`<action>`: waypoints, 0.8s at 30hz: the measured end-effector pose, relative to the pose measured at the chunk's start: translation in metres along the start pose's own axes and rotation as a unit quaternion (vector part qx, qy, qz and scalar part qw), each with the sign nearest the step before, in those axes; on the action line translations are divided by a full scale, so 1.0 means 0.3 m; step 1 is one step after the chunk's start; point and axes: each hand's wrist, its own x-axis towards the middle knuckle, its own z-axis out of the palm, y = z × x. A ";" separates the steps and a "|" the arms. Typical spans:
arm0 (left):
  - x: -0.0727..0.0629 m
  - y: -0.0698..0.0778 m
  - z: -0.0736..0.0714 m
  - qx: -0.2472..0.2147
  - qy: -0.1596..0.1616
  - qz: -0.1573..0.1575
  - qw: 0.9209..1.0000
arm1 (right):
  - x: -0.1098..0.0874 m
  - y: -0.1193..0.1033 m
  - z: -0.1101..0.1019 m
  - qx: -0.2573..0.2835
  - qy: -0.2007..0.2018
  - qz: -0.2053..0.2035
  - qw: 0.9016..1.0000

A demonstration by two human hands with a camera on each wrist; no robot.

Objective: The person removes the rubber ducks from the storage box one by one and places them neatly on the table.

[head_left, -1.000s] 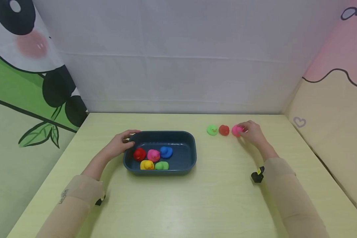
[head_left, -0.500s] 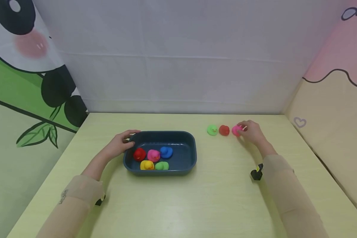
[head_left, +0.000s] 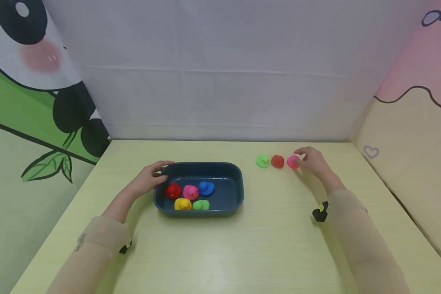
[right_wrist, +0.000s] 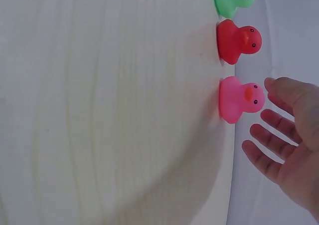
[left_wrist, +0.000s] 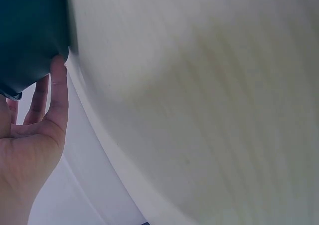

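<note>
My right hand hangs at the pink toy duck, thumb and fingers parted and holding nothing. The thumb tip is just beside the duck's head; whether it brushes it, I cannot tell. The duck sits upright on the table, at about two o'clock from the dark blue tray, and ends a short row: the red toy duck is near it at nine o'clock, with the green toy duck beyond. My left hand grips the tray's corner at ten o'clock, thumb at the rim and fingers along the outside, while five more toy ducks sit inside, mostly between six and nine o'clock.

I judge the pink duck to be very light, hollow soft vinyl that gives under a squeeze and would survive a drop (the smooth skin may slide a little). The broad body, low on either side below the head, looks like the surest hold for thumb and fingertips; the round head offers less and could slip or tip the duck over. The tray looks stiff and steadier.
</note>
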 end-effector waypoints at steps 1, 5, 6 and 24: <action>0.001 -0.001 0.000 0.000 0.000 0.000 1.000 | -0.001 -0.002 -0.004 -0.003 -0.001 -0.002 1.000; 0.003 -0.004 0.001 0.003 0.001 -0.001 1.000 | -0.010 -0.024 -0.028 -0.009 -0.007 -0.003 1.000; 0.003 -0.004 0.002 0.003 0.001 -0.001 1.000 | -0.012 -0.031 -0.035 -0.009 -0.008 -0.003 1.000; 0.000 0.000 0.000 0.009 0.002 0.000 1.000 | -0.081 -0.151 -0.116 -0.008 0.010 -0.029 1.000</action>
